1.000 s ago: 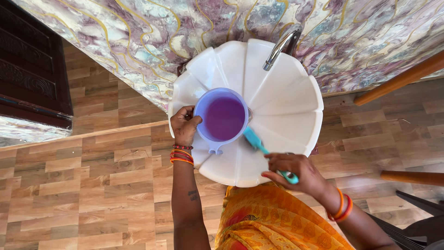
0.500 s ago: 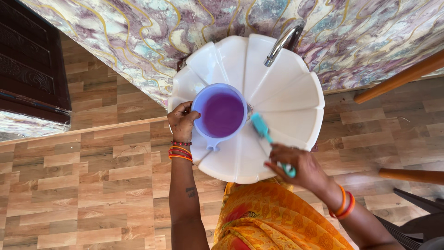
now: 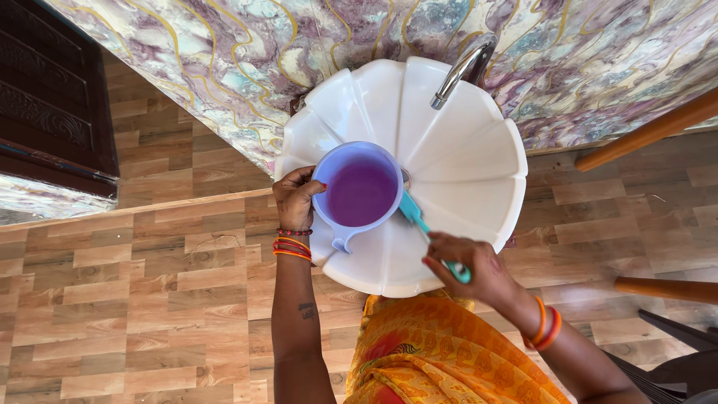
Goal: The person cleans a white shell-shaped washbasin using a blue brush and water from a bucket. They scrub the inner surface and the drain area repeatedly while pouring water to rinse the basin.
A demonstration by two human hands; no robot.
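A lilac plastic mug (image 3: 360, 191) is gripped at its rim by the left hand (image 3: 296, 198) over a white scalloped washbasin (image 3: 479, 161). A teal brush (image 3: 428, 228) is held by the right hand (image 3: 467, 268), fingers closed on its handle, bristles beside the mug beyond the fingertips.

Marbled purple-gold wall (image 3: 224, 45) across top. Wood-plank floor (image 3: 134, 299) below. Dark carved door (image 3: 45, 90) upper left. Wooden poles (image 3: 651, 135) right. Daylight.

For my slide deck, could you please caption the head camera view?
Left hand holds a purple mug in a white sink; right hand works a teal brush beside it.
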